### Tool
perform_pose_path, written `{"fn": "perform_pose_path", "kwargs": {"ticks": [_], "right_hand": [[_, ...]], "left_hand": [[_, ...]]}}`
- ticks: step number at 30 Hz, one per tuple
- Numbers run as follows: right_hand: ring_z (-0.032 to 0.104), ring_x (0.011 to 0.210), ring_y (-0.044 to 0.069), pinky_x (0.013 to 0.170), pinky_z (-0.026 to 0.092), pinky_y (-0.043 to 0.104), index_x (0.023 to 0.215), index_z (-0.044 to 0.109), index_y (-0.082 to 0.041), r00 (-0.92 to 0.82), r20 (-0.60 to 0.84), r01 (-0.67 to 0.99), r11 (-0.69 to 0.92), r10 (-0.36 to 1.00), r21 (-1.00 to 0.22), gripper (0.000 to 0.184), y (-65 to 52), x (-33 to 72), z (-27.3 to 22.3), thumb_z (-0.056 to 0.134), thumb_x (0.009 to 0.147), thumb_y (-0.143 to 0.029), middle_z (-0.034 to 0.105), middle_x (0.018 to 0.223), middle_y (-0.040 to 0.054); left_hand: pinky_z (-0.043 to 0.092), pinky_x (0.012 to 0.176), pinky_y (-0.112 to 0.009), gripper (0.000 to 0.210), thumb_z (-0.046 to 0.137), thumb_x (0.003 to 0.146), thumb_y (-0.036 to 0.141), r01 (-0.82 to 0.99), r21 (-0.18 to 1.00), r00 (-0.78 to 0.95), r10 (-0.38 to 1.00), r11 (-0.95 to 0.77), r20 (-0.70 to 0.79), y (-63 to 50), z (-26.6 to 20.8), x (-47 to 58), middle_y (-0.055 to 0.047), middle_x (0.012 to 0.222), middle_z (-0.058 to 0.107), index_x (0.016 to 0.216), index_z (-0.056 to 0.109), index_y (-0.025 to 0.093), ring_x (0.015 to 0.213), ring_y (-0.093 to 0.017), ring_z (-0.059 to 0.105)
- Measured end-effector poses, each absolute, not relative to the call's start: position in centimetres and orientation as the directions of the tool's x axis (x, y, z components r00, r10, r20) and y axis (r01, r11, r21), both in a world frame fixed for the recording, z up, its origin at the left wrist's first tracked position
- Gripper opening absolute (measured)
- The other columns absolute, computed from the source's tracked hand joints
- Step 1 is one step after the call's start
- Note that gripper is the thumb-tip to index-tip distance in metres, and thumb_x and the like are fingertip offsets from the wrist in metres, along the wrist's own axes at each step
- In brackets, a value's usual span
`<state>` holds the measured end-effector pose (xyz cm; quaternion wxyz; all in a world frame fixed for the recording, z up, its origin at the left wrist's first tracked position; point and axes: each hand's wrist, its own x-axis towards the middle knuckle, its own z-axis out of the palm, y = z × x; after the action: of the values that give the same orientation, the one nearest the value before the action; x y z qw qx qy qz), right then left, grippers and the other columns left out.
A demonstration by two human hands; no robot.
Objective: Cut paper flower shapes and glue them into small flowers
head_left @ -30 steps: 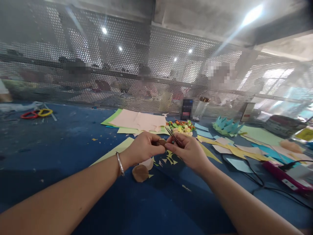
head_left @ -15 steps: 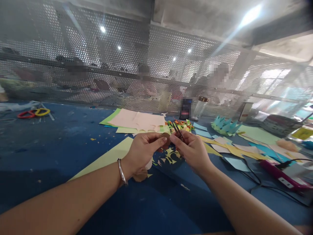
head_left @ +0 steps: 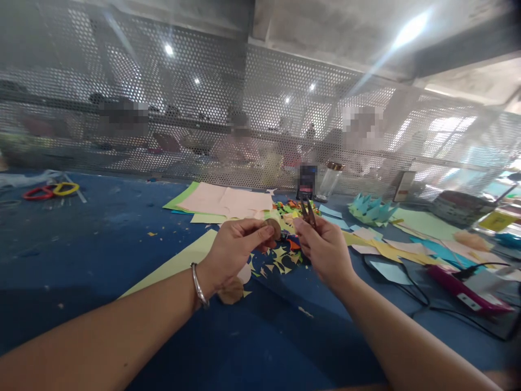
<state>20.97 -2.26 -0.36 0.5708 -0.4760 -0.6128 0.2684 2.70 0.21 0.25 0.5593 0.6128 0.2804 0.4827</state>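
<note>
My left hand (head_left: 244, 244) pinches a round brown piece (head_left: 274, 225) between thumb and fingers, with pale green paper against its upper edge. My right hand (head_left: 325, 247) is closed around a pair of scissors (head_left: 309, 214); the dark blades point up and stand slightly apart, clear of the brown piece. The grip hides most of the handles. Small yellow and green paper scraps (head_left: 280, 260) lie on the blue table below. Near my left wrist rest another brown disc (head_left: 231, 291) and a pale pink disc (head_left: 245, 273).
Pink and green sheets (head_left: 226, 199) lie ahead, beside colourful clippings (head_left: 295, 207). A phone (head_left: 306, 182), glass bottle (head_left: 330, 182) and folded paper piece (head_left: 372, 209) stand behind. Right are paper strips (head_left: 385, 250) and a corded purple power strip (head_left: 468, 290); left, red-and-yellow-handled scissors (head_left: 65, 188).
My right hand has moved slightly right, away from the brown piece, and the scissor blades now show more plainly apart. My left hand keeps its pinch.
</note>
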Motion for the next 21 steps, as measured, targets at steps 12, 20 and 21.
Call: {"fn": "perform_pose_path", "kwargs": {"ticks": [12,20,21], "right_hand": [[0.027,0.049,0.01,0.044,0.018,0.025,0.069,0.057,-0.019,-0.113,0.338,0.352,0.355,0.935,-0.866,0.059,-2.53,21.28,0.08,0.046,0.095,-0.07,0.035,0.055,-0.0048],[0.027,0.046,0.009,0.042,0.018,0.025,0.064,0.057,-0.019,-0.08,0.3,0.314,0.31,0.951,-0.898,0.062,-2.75,21.04,0.41,0.049,0.091,-0.074,0.036,0.052,-0.0044],[0.027,0.046,0.009,0.042,0.018,0.025,0.064,0.056,-0.019,-0.079,0.299,0.315,0.309,0.951,-0.898,0.062,-2.74,21.04,0.37,0.049,0.091,-0.073,0.036,0.052,-0.0043]], "left_hand": [[0.047,0.075,-0.026,0.014,0.073,0.087,0.034,-0.187,0.945,0.425,0.845,-0.27,0.325,0.92,0.33,2.08,-0.002,0.078,0.071,0.088,0.08,0.022,0.077,-0.013,0.061],[0.046,0.069,-0.025,0.016,0.072,0.087,0.031,-0.208,0.934,0.47,0.807,-0.292,0.357,0.21,0.97,2.23,-0.002,0.077,0.07,0.081,0.078,0.018,0.072,-0.012,0.058],[0.046,0.068,-0.024,0.016,0.072,0.087,0.03,-0.212,0.932,0.469,0.806,-0.293,0.36,0.16,0.99,2.25,-0.002,0.076,0.07,0.08,0.078,0.018,0.071,-0.012,0.058]]}}
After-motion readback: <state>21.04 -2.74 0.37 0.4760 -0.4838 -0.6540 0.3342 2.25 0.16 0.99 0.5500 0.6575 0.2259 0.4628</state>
